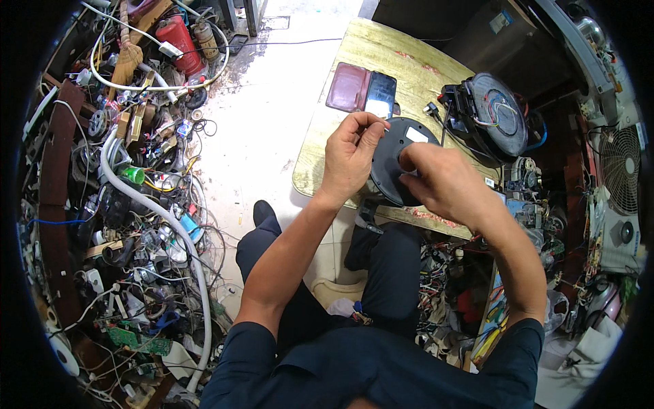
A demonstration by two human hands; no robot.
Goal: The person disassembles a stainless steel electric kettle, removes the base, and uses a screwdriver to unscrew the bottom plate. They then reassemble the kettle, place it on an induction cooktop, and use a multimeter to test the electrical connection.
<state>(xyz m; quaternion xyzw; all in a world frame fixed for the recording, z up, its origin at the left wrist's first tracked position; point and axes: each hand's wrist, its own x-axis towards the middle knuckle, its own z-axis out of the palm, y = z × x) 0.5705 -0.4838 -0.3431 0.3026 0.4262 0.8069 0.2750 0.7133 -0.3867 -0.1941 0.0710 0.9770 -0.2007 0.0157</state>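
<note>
One disc (387, 167) lies just right of the pinched left grip (349, 158), beneath the half-curled right grip (451, 183); what they hold, I can't tell.

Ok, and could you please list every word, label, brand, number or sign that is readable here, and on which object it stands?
No text can be read here.
White label on the dark round disc: too small to read.
White-and-blue sticker on the dark panel, upper right: too small and blurred.
Phone screen: partly glare, no words can be made out.
</note>
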